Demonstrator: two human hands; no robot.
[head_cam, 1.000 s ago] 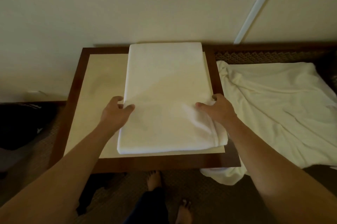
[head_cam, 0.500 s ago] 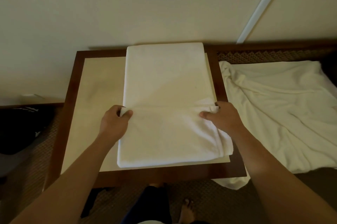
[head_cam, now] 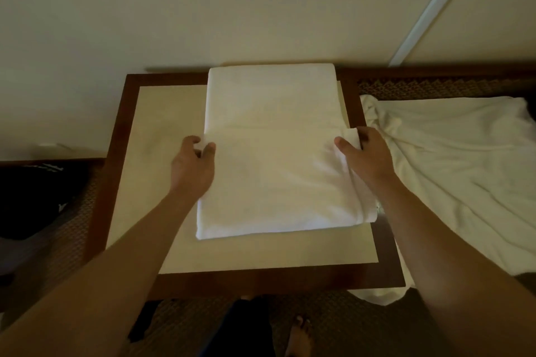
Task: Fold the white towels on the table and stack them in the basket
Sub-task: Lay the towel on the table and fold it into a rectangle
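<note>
A white towel (head_cam: 272, 112) lies lengthwise on the small table (head_cam: 162, 211), its near part doubled over the rest. My left hand (head_cam: 193, 166) pinches the left corner of the doubled layer's far edge between thumb and fingers. At the right corner of that edge my right hand (head_cam: 364, 157) grips the cloth, with the thumb on top. A second white towel (head_cam: 452, 165) lies crumpled and spread out to the right of the table. No basket is in view.
The table has a dark wooden frame (head_cam: 116, 153) and stands against a pale wall (head_cam: 203, 8). A dark bag (head_cam: 32, 200) sits on the floor at the left. My bare foot (head_cam: 298, 336) shows below the table's near edge on patterned carpet.
Both hands have lifted the towel's near edge and carried it away from me, so the near part now lies doubled over the middle. The view has shifted slightly.
</note>
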